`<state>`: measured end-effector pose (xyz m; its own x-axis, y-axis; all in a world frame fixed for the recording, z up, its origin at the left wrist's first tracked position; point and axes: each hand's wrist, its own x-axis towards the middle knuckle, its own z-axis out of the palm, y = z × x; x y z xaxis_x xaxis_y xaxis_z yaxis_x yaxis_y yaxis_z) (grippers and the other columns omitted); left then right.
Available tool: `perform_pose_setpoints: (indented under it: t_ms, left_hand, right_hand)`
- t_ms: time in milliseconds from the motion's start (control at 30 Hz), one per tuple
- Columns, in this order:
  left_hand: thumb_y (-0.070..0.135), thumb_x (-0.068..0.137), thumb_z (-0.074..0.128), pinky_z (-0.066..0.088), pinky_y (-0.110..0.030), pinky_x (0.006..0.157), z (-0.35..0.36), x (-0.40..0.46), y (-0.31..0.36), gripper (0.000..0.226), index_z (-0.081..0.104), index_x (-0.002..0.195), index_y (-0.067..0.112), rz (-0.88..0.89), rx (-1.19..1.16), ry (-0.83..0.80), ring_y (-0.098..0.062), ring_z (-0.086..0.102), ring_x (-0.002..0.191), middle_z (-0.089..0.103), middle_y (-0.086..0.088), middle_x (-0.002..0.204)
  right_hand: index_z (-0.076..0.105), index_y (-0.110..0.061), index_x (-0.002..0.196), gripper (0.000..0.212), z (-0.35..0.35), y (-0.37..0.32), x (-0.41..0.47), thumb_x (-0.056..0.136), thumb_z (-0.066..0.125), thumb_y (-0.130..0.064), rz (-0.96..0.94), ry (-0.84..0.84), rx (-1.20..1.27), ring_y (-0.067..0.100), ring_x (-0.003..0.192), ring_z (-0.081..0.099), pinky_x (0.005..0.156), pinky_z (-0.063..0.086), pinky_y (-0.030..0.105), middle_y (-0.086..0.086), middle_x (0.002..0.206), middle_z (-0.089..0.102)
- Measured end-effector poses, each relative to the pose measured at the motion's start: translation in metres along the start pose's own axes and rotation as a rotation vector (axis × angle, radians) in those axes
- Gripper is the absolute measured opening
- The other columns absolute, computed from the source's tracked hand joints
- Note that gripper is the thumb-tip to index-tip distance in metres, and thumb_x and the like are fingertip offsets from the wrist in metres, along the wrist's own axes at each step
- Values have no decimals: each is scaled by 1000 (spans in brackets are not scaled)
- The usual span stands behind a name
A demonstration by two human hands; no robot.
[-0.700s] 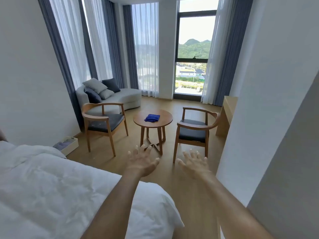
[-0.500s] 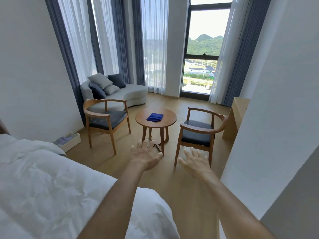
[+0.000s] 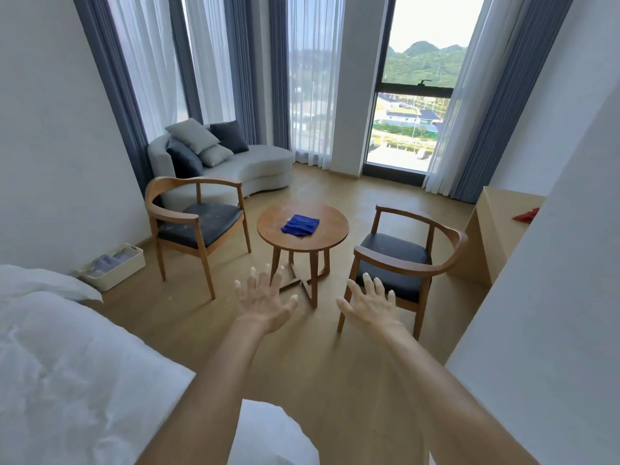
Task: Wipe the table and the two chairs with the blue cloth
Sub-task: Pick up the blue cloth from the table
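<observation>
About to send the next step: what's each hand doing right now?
Left hand: open, fingers spread, holding nothing.
Right hand: open, fingers spread, holding nothing.

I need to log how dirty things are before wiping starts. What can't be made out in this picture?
Head view only:
- Red thing on the desk: cut off by the right wall, so it cannot be identified.
- Box contents: too small and blurred.
- Table under the cloth: covered.
- Both palms, left hand, right hand: facing away.

Round wooden table at frame centre, on wood floor; folded blue cloth lying on its top. Two wooden chairs flanking left and right, standing on same floor.
</observation>
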<state>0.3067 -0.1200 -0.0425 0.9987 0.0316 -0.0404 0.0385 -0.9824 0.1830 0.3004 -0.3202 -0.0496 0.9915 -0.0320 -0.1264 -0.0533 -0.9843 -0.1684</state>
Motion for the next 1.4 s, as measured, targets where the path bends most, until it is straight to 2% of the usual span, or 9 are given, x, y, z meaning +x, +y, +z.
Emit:
perform_pose_setpoints:
  t_ms: [300, 600, 633, 733, 767, 1033, 1100, 1233, 1400]
  left_hand:
    - [62, 90, 32, -4, -57, 114, 27, 154, 19, 77, -5, 150, 34, -13, -20, 81, -30, -12, 146, -9, -2, 160]
    - [65, 88, 20, -10, -53, 113, 55, 298, 33, 77, -19, 147, 34, -9, 52, 129, -29, -16, 145, -17, -5, 158]
    - [67, 85, 16, -6, -54, 113, 59, 315, 35, 78, -17, 147, 34, -9, 80, 133, -31, -11, 146, -12, -7, 159]
    - [67, 77, 25, 20, -59, 106, 75, 371, 38, 82, 21, 149, 27, -48, 87, 114, -34, 19, 138, 21, -12, 153]
    - [67, 77, 29, 22, -59, 103, 81, 389, 39, 82, 28, 148, 25, -63, 92, 104, -34, 23, 136, 25, -12, 151]
    - [67, 77, 32, 18, -57, 105, 94, 505, 56, 83, 25, 150, 26, -133, 85, 54, -36, 29, 138, 25, -13, 153]
    - [66, 79, 30, 8, -55, 109, 95, 523, 48, 83, 14, 151, 29, -162, 67, 43, -35, 22, 142, 19, -13, 156]
    - [69, 78, 12, -16, -49, 110, 99, 573, 20, 81, -17, 146, 38, -173, 72, 73, -29, -11, 146, -9, -7, 160]
    - [67, 77, 6, -12, -51, 111, 107, 666, -23, 79, -28, 142, 36, -117, 111, 67, -31, -8, 146, -9, -8, 160]
  right_hand:
    - [12, -31, 152, 63, -15, 13, 160, 96, 27, -56, -112, 95, -32, 30, 148, -10, 116, -2, 55, 4, 161, -6]
    - [5, -32, 153, 85, -1, 35, 314, 76, -6, -66, -179, 173, -60, 30, 148, -9, 116, -6, 52, 6, 161, -10]
    - [4, -32, 153, 85, 1, 38, 335, 76, -6, -66, -186, 178, -56, 30, 148, -9, 115, -7, 52, 7, 161, -10]
    - [-1, -33, 153, 85, 9, 47, 399, 77, -9, -70, -215, 187, -50, 30, 147, -12, 111, -13, 52, 5, 161, -15]
    - [-2, -33, 153, 86, 11, 49, 419, 77, -12, -72, -231, 181, -51, 30, 147, -13, 111, -14, 51, 4, 160, -17]
    - [1, -31, 153, 84, 20, 50, 557, 77, -9, -66, -318, 77, -14, 29, 148, -10, 117, -1, 52, 4, 161, -13]
    - [2, -30, 153, 84, 26, 41, 583, 78, -8, -65, -342, 55, -7, 28, 148, -10, 117, 1, 52, 5, 161, -11]
    - [4, -28, 154, 83, 38, 8, 643, 79, -6, -64, -376, -4, -1, 30, 148, -7, 117, 1, 53, 8, 161, -8]
    - [18, -23, 153, 81, 59, -38, 722, 83, 3, -60, -323, -29, 21, 34, 148, 6, 115, 11, 57, 13, 161, 6]
